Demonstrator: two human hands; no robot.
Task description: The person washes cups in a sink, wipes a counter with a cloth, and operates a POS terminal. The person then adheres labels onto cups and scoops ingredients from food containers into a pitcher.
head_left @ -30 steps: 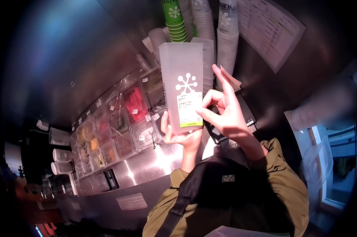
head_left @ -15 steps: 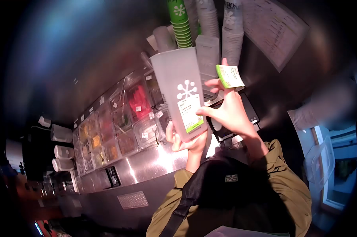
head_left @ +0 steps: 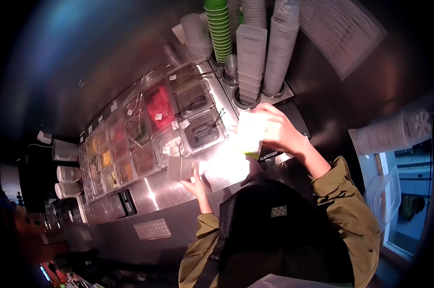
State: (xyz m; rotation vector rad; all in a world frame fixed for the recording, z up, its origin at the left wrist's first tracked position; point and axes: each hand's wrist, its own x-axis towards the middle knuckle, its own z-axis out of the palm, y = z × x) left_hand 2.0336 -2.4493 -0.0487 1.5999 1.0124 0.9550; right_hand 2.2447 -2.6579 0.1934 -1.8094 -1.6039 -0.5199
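Observation:
My left hand [head_left: 197, 186] is low at the counter's front edge. Its fingers are at a frosted square plastic cup [head_left: 178, 169], which looks strongly foreshortened from here. Between the fingers of my right hand [head_left: 277, 129] is a white label [head_left: 252, 130] with a green lower edge, its print washed out by glare. The label hangs above the brightly lit steel counter, in front of a stack of frosted square cups [head_left: 251, 53].
Clear tubs of toppings, one with red pieces [head_left: 160, 106], fill the counter to the left. A green cup stack [head_left: 219, 33] and a white cup stack [head_left: 280, 53] stand at the back. More cups [head_left: 387, 137] lie at the right, below a printed sheet [head_left: 341, 33].
My left hand has moved left and down with the cup, away from my right hand. The right hand has lowered and turned, bringing the label down and left.

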